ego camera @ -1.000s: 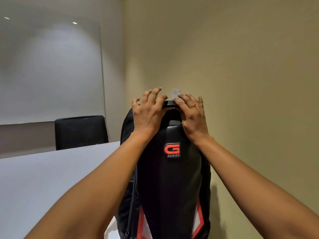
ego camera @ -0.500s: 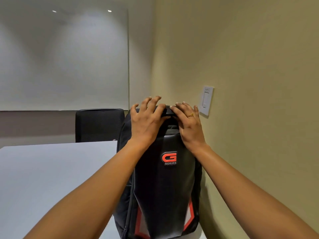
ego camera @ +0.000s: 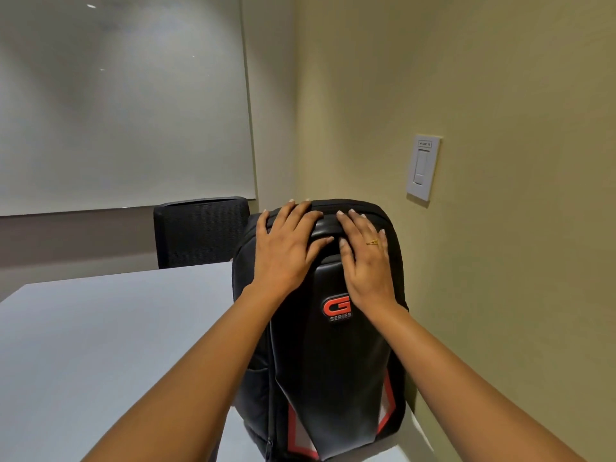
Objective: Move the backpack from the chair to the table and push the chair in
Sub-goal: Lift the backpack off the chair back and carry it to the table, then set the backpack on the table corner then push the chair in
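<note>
A black backpack [ego camera: 333, 368] with a red G logo and red-and-white trim stands upright on the white table [ego camera: 116, 328], at its right end close to the wall. My left hand [ego camera: 286, 251] lies flat on the bag's top left, fingers spread. My right hand [ego camera: 366, 261], wearing a ring, lies flat on the top right beside it. Neither hand curls around the handle. A black chair [ego camera: 200, 231] stands at the table's far side, its seat hidden by the tabletop.
A beige wall [ego camera: 500, 261] runs along the right, right next to the backpack, with a white light switch [ego camera: 422, 166] on it. A large whiteboard [ego camera: 116, 95] covers the far wall behind the chair.
The backpack has come down lower and now stands on the table. Both hands went from curled over its top handle to lying flat on its top.
</note>
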{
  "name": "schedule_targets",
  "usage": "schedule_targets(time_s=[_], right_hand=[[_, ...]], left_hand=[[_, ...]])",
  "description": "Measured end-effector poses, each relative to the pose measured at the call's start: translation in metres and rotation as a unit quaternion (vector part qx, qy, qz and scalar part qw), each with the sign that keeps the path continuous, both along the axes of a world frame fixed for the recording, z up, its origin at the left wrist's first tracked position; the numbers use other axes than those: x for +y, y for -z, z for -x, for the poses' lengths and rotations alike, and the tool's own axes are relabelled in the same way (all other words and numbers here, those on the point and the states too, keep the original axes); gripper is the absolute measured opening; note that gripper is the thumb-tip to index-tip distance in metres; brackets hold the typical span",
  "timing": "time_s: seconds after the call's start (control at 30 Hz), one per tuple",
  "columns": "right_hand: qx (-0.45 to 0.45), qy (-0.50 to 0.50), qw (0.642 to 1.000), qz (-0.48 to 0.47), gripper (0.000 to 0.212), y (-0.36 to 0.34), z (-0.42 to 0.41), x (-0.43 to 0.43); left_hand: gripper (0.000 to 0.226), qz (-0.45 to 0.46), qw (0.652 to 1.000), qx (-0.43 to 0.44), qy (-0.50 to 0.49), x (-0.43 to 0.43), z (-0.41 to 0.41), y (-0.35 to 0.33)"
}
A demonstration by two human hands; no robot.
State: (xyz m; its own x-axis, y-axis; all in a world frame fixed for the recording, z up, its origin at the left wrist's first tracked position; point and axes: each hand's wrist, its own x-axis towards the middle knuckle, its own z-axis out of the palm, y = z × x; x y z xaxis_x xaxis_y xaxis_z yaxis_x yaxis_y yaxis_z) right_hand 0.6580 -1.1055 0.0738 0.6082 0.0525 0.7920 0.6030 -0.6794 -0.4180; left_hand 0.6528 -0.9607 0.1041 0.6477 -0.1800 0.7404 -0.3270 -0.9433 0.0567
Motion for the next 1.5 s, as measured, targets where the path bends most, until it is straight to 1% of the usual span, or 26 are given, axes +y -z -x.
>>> schedule_targets(time_s=[0.07, 0.13, 0.23, 0.33, 0.4, 0.43, 0.53, 0.6, 0.7, 0.8, 0.87, 0.93, 1.0, 1.07, 1.13, 1.2, 1.27, 1.33, 1.4, 1.5], right_hand=[[0.027, 0.039, 0.999, -0.013, 0.051, 0.011, 0.015, 0.008], [0.066, 0.066, 0.995, -0.028, 0.056, 0.019, 0.026, 0.011], [0.137, 0.072, 0.987, -0.033, 0.068, 0.026, 0.038, 0.014], [0.165, 0.047, 0.985, -0.027, 0.073, 0.026, 0.041, 0.015], [0.174, 0.022, 0.984, -0.029, 0.073, 0.023, 0.034, 0.014], [0.18, 0.01, 0.983, -0.027, 0.073, 0.022, 0.03, 0.014], [0.196, -0.017, 0.98, -0.011, 0.069, 0.02, 0.018, 0.019], [0.199, -0.038, 0.979, -0.007, 0.068, 0.019, 0.012, 0.022], [0.206, -0.086, 0.975, 0.0, 0.067, 0.019, 0.0, 0.019], [0.197, -0.146, 0.969, 0.032, 0.063, 0.018, -0.018, 0.006], [0.191, -0.174, 0.964, 0.057, 0.062, 0.015, -0.029, -0.003], [0.188, -0.18, 0.962, 0.082, 0.061, 0.01, -0.038, -0.011], [0.19, -0.15, 0.965, 0.098, 0.06, 0.007, -0.04, -0.018], [0.174, -0.093, 0.976, 0.095, 0.058, 0.004, -0.031, -0.02], [0.127, -0.034, 0.991, 0.04, 0.051, -0.001, -0.009, -0.016], [0.076, 0.002, 0.997, -0.029, 0.048, -0.008, 0.02, -0.004], [0.059, 0.034, 0.996, -0.054, 0.045, -0.018, 0.049, 0.012], [0.068, 0.062, 0.995, -0.039, 0.043, -0.029, 0.071, 0.025], [0.116, 0.079, 0.99, 0.0, 0.044, -0.038, 0.085, 0.035], [0.188, 0.114, 0.969, 0.109, 0.069, -0.037, 0.092, 0.046]], left_hand=[[0.068, -0.014, 1.0, 0.017, 0.014, 0.008, 0.007, 0.004], [0.074, -0.014, 0.999, 0.039, 0.007, 0.012, 0.009, 0.004], [0.082, -0.006, 0.997, 0.071, -0.008, 0.02, 0.009, -0.005], [0.085, 0.032, 0.994, 0.102, -0.003, 0.028, 0.01, -0.013], [0.083, 0.049, 0.992, 0.117, -0.001, 0.031, 0.012, -0.018], [0.079, 0.053, 0.991, 0.124, -0.004, 0.032, 0.013, -0.02], [0.058, 0.068, 0.989, 0.133, -0.026, 0.031, 0.017, -0.02], [0.052, 0.069, 0.988, 0.126, -0.049, 0.03, 0.021, -0.017], [0.05, 0.065, 0.988, 0.114, -0.084, 0.03, 0.029, -0.016], [0.052, 0.056, 0.988, 0.094, -0.106, 0.025, 0.04, -0.012], [0.054, 0.057, 0.988, 0.095, -0.107, 0.018, 0.046, -0.011], [0.055, 0.057, 0.987, 0.106, -0.103, 0.012, 0.049, -0.011], [0.054, 0.057, 0.988, 0.112, -0.095, 0.011, 0.051, -0.015], [0.05, 0.063, 0.988, 0.118, -0.078, 0.014, 0.051, -0.022], [0.044, 0.07, 0.988, 0.131, -0.053, 0.018, 0.047, -0.034], [0.04, 0.082, 0.984, 0.158, -0.01, 0.023, 0.037, -0.047], [0.04, 0.079, 0.978, 0.188, 0.041, 0.026, 0.023, -0.059], [0.041, 0.046, 0.971, 0.216, 0.088, 0.025, 0.007, -0.064], [0.042, 0.01, 0.96, 0.247, 0.131, 0.021, -0.009, -0.064], [0.042, 0.003, 0.93, 0.303, 0.207, 0.009, -0.027, -0.059]])
